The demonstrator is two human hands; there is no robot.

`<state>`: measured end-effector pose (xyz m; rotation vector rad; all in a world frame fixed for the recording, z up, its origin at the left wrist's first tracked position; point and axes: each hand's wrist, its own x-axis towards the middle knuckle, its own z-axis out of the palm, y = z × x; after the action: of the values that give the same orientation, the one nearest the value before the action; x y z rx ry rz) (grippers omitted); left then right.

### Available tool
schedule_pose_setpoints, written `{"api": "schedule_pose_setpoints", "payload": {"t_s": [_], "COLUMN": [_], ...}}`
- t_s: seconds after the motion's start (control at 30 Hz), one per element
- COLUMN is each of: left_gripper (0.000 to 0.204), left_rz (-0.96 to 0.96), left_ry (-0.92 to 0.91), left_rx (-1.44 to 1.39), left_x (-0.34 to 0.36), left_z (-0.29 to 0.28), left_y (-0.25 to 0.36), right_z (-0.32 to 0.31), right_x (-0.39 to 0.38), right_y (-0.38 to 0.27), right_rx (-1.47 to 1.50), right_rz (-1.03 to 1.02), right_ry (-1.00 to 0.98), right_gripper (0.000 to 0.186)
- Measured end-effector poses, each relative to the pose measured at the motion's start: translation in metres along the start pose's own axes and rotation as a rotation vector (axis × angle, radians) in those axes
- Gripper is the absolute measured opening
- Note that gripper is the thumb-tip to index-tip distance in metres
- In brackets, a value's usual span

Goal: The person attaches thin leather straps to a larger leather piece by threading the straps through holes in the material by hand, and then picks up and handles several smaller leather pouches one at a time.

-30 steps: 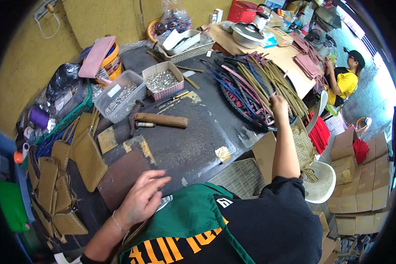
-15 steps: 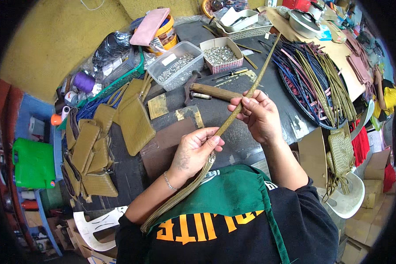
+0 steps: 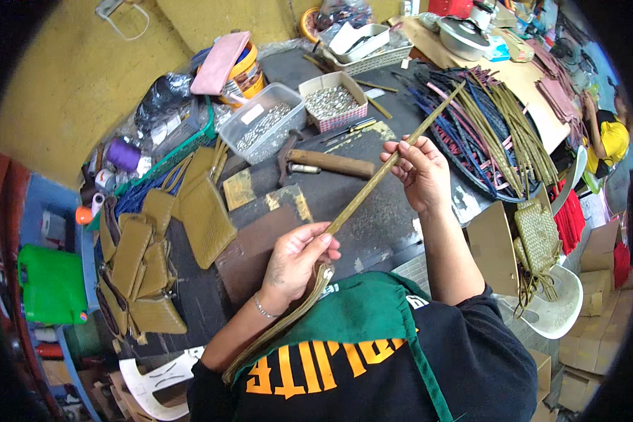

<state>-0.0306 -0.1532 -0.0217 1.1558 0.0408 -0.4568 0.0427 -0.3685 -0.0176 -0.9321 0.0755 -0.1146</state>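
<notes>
Olive strip (image 3: 369,184) is up in the air over the dark table (image 3: 383,225), held on a slant between two hands. It looks light and bendy, a bit stiff like a belt, and not easy to break; how slippery it is, I cannot tell. Its two long edges look like the best place to hold it, with thumb and fingers on each side. The left hand (image 3: 297,259) pinches the low part, and the right hand (image 3: 423,174) pinches higher up, with the thin tip poking out past the fingers. What looks like a bunch of olive strips (image 3: 288,318) lies along the left forearm. Of the things that hold stuff, the biggest is a round dark tray (image 3: 471,180), heaped with olive, pink and blue strips. Next is a green basket (image 3: 165,162), which seems to have a grey basket inside. Then comes a yellow bucket (image 3: 252,76) with a flat pink piece (image 3: 221,65) on top, hiding most of its inside. A clear box (image 3: 281,141) has lots of tiny shiny bits, and the smaller pink-checked box (image 3: 341,121) has shiny bits too.
</notes>
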Motion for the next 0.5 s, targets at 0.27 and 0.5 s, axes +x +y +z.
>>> {"api": "schedule_pose_setpoints", "payload": {"t_s": [0.27,0.5], "left_gripper": [0.03,0.037], "left_rz": [0.677,0.275], "left_ry": [0.45,-0.107], "left_rx": [0.835,0.391], "left_x": [0.004,-0.005], "left_z": [-0.018,0.029], "left_y": [0.008,0.03], "right_z": [-0.032,0.016], "right_x": [0.002,-0.032], "right_y": [-0.029,0.015], "right_rx": [0.097,-0.619], "right_rz": [-0.262,-0.997], "right_ry": [-0.097,-0.233], "right_gripper": [0.01,0.025]}}
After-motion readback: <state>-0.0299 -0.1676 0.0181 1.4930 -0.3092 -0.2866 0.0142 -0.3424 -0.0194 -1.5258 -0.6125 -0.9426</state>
